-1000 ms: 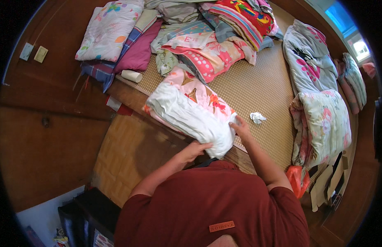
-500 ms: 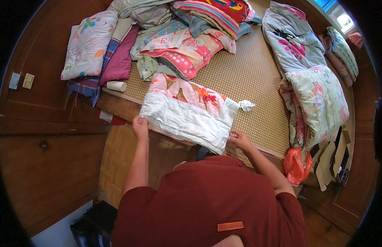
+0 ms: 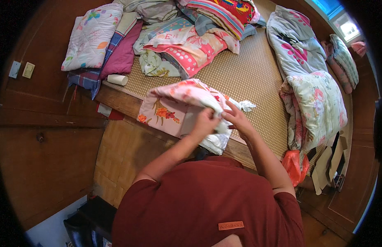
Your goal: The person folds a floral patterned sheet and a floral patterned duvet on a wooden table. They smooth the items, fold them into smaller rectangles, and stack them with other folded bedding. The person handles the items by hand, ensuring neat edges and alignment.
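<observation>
At frame centre, a floral cloth (image 3: pixel 174 105) is gripped by both hands: the left hand (image 3: pixel 205 122) is closed on its folded edge, the right hand (image 3: pixel 236 117) pinched beside it, above the mat (image 3: pixel 257 78).

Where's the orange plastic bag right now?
In the head view the orange bag sits low on the person's right, at the mat's edge, just below the floral quilt and beside the right forearm.
</observation>
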Demonstrator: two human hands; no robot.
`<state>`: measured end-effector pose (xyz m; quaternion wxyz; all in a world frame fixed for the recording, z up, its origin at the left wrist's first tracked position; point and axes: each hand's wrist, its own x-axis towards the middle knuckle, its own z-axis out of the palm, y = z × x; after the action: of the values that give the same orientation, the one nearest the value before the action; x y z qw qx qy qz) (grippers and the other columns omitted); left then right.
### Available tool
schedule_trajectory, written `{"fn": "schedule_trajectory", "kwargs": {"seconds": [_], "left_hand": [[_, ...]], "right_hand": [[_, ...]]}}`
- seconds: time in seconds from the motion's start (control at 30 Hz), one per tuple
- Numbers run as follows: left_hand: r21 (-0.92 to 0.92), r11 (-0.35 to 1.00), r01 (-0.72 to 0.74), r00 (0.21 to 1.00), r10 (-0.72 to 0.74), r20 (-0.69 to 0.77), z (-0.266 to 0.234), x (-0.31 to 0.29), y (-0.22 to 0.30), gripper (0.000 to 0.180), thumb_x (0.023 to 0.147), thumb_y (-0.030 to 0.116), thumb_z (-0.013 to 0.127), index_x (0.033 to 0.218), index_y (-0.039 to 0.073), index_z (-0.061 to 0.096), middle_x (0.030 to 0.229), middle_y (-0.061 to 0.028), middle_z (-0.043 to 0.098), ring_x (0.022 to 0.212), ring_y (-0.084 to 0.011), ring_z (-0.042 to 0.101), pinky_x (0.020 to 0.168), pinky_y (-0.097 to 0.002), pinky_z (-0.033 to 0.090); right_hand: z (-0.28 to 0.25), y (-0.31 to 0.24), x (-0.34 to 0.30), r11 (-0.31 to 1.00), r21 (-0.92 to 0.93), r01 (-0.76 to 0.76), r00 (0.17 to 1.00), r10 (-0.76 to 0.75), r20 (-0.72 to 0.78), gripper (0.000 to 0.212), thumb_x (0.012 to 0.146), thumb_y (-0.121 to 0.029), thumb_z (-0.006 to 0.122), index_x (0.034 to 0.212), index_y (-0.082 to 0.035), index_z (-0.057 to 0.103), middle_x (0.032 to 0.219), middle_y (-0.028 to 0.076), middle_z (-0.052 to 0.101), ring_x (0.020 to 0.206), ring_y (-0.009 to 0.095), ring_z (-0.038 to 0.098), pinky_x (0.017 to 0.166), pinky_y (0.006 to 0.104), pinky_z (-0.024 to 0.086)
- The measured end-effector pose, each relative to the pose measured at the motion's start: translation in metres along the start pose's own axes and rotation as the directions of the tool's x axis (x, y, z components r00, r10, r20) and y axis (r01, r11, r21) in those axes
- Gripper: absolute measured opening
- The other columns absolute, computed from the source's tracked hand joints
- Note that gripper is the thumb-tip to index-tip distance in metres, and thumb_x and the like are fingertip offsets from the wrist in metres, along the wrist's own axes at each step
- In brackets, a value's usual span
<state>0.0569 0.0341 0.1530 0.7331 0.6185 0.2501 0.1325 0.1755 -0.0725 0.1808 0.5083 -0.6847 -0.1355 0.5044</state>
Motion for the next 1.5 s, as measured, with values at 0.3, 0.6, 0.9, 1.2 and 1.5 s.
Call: {"fn": "schedule_trajectory", "kwargs": {"seconds": [0.3,0.6,0.9,1.2,1.5], "left_hand": [[0.108,0.949,0.297,0.941,-0.31,0.136,-0.088,-0.053,-0.032,0.038,0.084,0.022,0.057,0.114,0.0,0.051,0.096,-0.0087,0.061,0.082,-0.0149,0.058,0.072,-0.0267,0.048],[0.587,0.807,-0.07,0.743,0.435,-0.509,-0.186,-0.062,-0.092,0.053,0.073,0.017,0.067,0.117,0.001,0.04,0.106,-0.009,0.05,0.097,-0.0222,0.05,0.084,-0.0354,0.042],[-0.186,0.891,-0.413,0.872,0.329,-0.362,-0.153,0.154,0.058,0.025,0.085,0.02,0.05,0.104,0.004,0.052,0.101,-0.0065,0.054,0.093,-0.0189,0.053,0.081,-0.0332,0.045],[-0.242,0.587,-0.773,0.631,0.753,-0.187,-0.101,0.117,0.206,0.035,0.086,0.028,0.051,0.109,0.002,0.051,0.109,-0.0085,0.054,0.1,-0.018,0.052,0.088,-0.0341,0.041],[-0.456,0.889,-0.038,0.984,-0.047,-0.173,-0.121,0.048,-0.043,0.026,0.087,0.017,0.039,0.098,0.001,0.056,0.095,-0.0124,0.061,0.09,-0.0232,0.057,0.084,-0.0352,0.046]], "right_hand": [[-0.012,-0.011,-0.022,0.977,-0.103,0.185,0.98,-0.191,-0.052,0.036,0.074,0.0,0.055,0.11,0.0,0.057,0.094,0.005,0.062,0.084,0.012,0.057,0.077,0.0243,0.045],[-0.059,-0.129,-0.138,0.845,-0.186,0.502,0.836,-0.529,-0.146,0.036,0.072,0.0,0.054,0.108,0.002,0.057,0.095,0.007,0.062,0.086,0.012,0.057,0.079,0.0246,0.044],[-0.241,-0.215,-0.144,0.636,-0.418,0.648,0.564,-0.77,-0.298,0.032,0.08,-0.007,0.056,0.111,0.0,0.056,0.098,0.005,0.061,0.085,0.012,0.057,0.074,0.023,0.046],[-0.27,-0.188,-0.265,0.511,-0.718,0.472,0.256,-0.859,-0.443,0.04,0.076,0.003,0.048,0.116,-0.002,0.053,0.109,0.007,0.057,0.099,0.015,0.055,0.087,0.0264,0.042],[-0.211,0.061,-0.191,0.619,-0.763,0.188,0.614,-0.68,-0.401,0.035,0.069,0.008,0.048,0.097,-0.008,0.062,0.093,0.01,0.062,0.087,0.024,0.058,0.08,0.0295,0.044]]}}
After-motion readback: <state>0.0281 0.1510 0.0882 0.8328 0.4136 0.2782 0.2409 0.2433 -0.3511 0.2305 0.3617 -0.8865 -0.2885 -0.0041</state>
